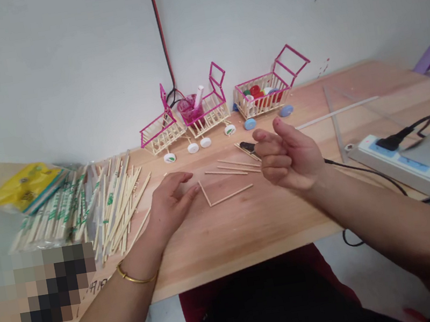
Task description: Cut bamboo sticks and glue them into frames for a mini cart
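Observation:
My left hand [169, 203] rests on the wooden table [250, 231], fingers stretched toward an L-shaped pair of glued sticks [221, 197], fingertips close to its corner. My right hand [286, 158] hovers above the table with fingers curled into a loose fist, thumb up, nothing visible in it. Behind it lie several loose wooden sticks [232, 168] and a dark-tipped tool [248, 147], partly hidden by the hand.
Three small stick carts with pink frames and bottle-cap wheels [207, 113] stand by the wall. A heap of wrapped chopsticks [91, 202] and a yellow packet [25, 186] lie at left. A power strip [406, 160] with cables and a clear ruler [334, 115] sit at right.

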A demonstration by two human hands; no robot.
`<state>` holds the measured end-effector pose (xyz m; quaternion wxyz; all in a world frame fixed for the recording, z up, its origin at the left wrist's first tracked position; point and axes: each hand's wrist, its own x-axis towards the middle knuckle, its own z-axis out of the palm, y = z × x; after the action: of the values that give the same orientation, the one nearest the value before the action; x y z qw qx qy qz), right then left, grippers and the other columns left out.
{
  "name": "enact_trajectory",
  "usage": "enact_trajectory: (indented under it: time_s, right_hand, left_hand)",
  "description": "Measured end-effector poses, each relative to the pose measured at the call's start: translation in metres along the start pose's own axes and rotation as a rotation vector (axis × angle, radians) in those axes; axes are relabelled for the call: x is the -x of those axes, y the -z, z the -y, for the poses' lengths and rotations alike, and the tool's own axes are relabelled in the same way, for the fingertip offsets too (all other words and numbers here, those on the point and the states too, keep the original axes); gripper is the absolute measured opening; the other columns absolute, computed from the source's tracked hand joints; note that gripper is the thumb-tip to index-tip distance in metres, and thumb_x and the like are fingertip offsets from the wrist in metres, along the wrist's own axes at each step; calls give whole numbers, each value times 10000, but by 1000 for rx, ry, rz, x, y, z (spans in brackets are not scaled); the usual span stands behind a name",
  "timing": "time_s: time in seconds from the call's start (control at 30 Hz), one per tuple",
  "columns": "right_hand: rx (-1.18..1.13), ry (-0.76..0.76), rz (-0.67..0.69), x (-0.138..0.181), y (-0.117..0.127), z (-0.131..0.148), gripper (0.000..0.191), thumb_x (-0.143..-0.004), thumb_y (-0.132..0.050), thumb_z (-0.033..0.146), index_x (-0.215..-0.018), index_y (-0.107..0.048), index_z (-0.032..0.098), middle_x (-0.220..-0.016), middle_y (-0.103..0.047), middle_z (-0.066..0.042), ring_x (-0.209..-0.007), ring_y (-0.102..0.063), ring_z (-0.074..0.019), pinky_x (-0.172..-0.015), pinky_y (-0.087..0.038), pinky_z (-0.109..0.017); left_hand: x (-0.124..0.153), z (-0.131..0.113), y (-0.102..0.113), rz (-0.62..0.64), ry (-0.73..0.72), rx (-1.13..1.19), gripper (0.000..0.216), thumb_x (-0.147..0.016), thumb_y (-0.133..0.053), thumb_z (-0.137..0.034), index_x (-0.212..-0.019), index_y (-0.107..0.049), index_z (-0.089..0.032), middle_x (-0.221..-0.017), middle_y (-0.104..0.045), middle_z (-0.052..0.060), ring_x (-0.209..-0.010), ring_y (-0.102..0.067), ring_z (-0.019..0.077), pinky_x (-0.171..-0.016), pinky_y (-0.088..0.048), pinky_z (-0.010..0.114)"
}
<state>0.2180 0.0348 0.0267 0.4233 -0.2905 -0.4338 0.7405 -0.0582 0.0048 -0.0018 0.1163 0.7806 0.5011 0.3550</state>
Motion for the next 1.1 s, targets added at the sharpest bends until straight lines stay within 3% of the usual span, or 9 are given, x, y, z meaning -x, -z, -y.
enact_trajectory:
  time_s: [0.13,0.27,0.37,0.53,0.67,0.8,1.1]
  right_hand:
    - [221,57,-46,-2,1,-7,309,-891,-455,541,-824,-461,239,-573,-184,97,-407,-97,-61,-390,-165,-218]
    - [950,344,-146,-4,2,-19,181,-853,-578,371,-797,-578,199,-590,-439,43,-517,-386,-97,-504,-301,-248]
    - [1321,508,-36,-4,5,-23,108,-863,-567,267,-846,-636,186,-728,-578,-15,-647,-511,-128,-591,-372,-260]
    - [1393,557,201,-5,6,-24,129,-898,-530,227,-902,-649,176,-850,-631,-57,-782,-587,-158,-696,-447,-277]
    - [1401,468,342,-5,4,-27,157,-910,-512,214,-943,-661,176,-914,-633,-77,-841,-596,-175,-748,-476,-300]
    - [1427,475,360,-7,3,-33,140,-879,-551,195,-958,-664,170,-945,-633,-86,-882,-581,-195,-773,-482,-325]
    - [1429,514,356,-9,-5,-40,157,-894,-523,193,-913,-674,156,-912,-635,-114,-862,-574,-210,-768,-483,-357]
  left_hand:
    - [0,0,0,7,-5,16,230,-838,-632,-323,-996,-637,-156,-954,-679,75,-905,-628,182,-833,-509,338]
    - [2,1,-1,24,-3,33,199,-855,-610,-291,-1001,-640,-159,-972,-679,77,-925,-626,180,-847,-498,333]
    - [3,2,-1,31,-16,34,166,-866,-589,-255,-997,-641,-168,-966,-682,69,-915,-626,174,-839,-494,328]
    - [2,0,0,78,-66,24,100,-873,-570,-214,-909,-649,-166,-850,-673,46,-825,-613,163,-807,-481,330]
    - [1,-3,1,180,-163,-28,120,-886,-547,-210,-876,-656,-162,-795,-659,52,-791,-584,176,-781,-472,350]
    - [1,-4,0,272,-237,-50,139,-894,-539,-211,-889,-669,-162,-801,-672,66,-802,-579,189,-776,-467,361]
    - [3,2,-6,338,-304,-59,189,-905,-517,-192,-935,-703,-191,-857,-669,71,-835,-576,185,-765,-455,346]
